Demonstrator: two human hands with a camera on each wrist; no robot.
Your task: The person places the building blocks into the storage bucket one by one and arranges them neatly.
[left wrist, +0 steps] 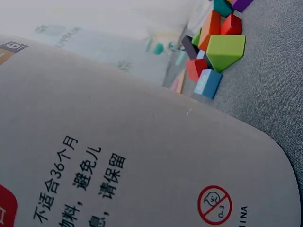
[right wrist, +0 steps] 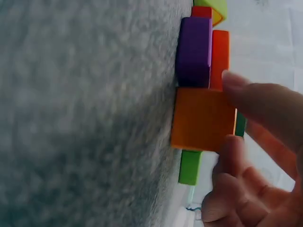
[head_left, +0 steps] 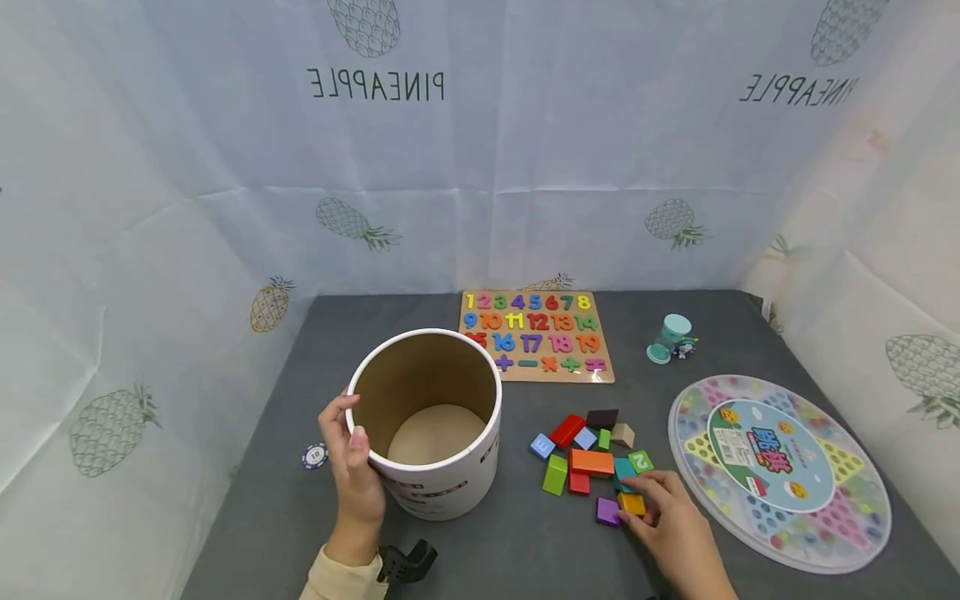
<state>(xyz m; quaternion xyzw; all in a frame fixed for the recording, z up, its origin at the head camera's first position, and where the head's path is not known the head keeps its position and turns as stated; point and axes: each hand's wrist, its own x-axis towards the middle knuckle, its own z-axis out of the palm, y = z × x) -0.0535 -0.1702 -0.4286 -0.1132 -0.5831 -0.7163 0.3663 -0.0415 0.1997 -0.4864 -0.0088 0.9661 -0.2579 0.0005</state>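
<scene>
My left hand [head_left: 354, 477] holds the rim of a tall white cardboard bucket [head_left: 454, 490] at its left side, fingers over the edge. The bucket is tilted toward me, and its brown inside shows bare. Printed text covers the bucket's wall [left wrist: 142, 142] in the left wrist view. On the right, my right hand [head_left: 675, 518] pinches a yellow-orange block [right wrist: 201, 118] between thumb and fingertips, low at the table. A purple block [head_left: 607, 512] lies just left of it, and a teal block [head_left: 624, 472] is beyond it.
More coloured blocks [head_left: 591, 462] lie in a loose cluster right of the bucket. Behind stands a wooden number board [head_left: 558, 373]. A round Chinese checkers set [head_left: 780, 475] lies at right. Farther back are a teal sandglass [head_left: 667, 340] and a small figurine [head_left: 685, 347]. A poker chip [head_left: 315, 456] lies left.
</scene>
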